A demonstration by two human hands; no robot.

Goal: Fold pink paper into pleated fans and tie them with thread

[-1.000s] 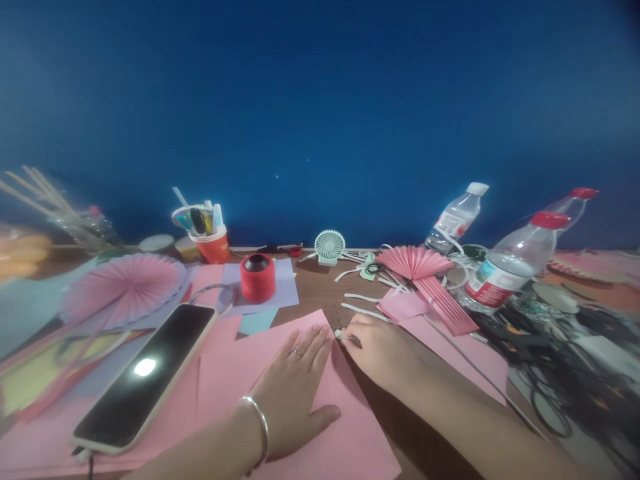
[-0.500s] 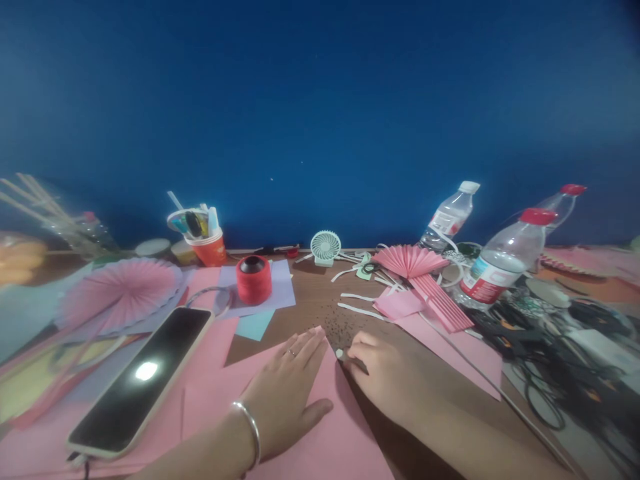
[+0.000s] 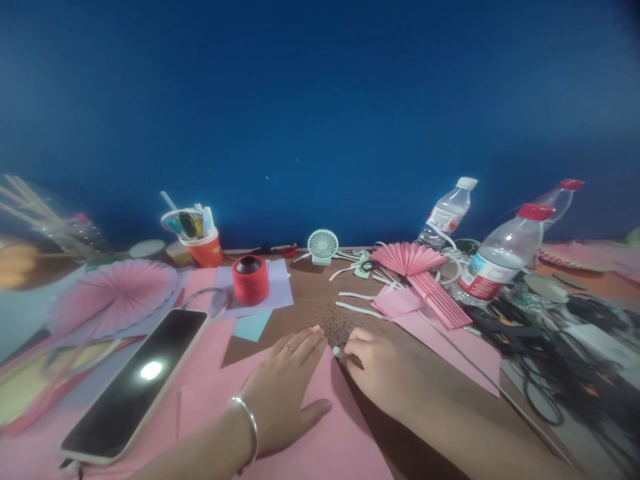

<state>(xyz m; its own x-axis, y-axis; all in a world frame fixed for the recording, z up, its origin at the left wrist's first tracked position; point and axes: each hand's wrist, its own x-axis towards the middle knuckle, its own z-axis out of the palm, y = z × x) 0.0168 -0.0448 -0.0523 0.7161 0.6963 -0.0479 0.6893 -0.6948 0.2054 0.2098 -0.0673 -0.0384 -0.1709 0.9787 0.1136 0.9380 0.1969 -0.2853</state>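
My left hand (image 3: 286, 387) lies flat on a sheet of pink paper (image 3: 320, 453), fingers stretched together toward its far corner and thumb out to the side. A ring and a silver bangle are on it. At the paper's right edge, my right hand (image 3: 374, 365) is curled, with a small white piece (image 3: 336, 351), perhaps an eraser, showing at its fingertips. What part of that piece lies inside the fingers is hidden. Dark crumbs (image 3: 337, 323) are scattered on the brown table just beyond both hands.
A phone (image 3: 137, 380) and a pleated pink paper fan (image 3: 115, 293) lie left. Behind stand a red thread spool (image 3: 251, 280), an orange cup (image 3: 205, 250) and a mini fan (image 3: 323, 247). To the right are a folded pink fan (image 3: 407, 259), bottles (image 3: 505, 253) and tangled cables (image 3: 535, 380).
The whole view has shifted slightly, so things appear a little further left. Both hands keep nearly the same pose and place on the paper.
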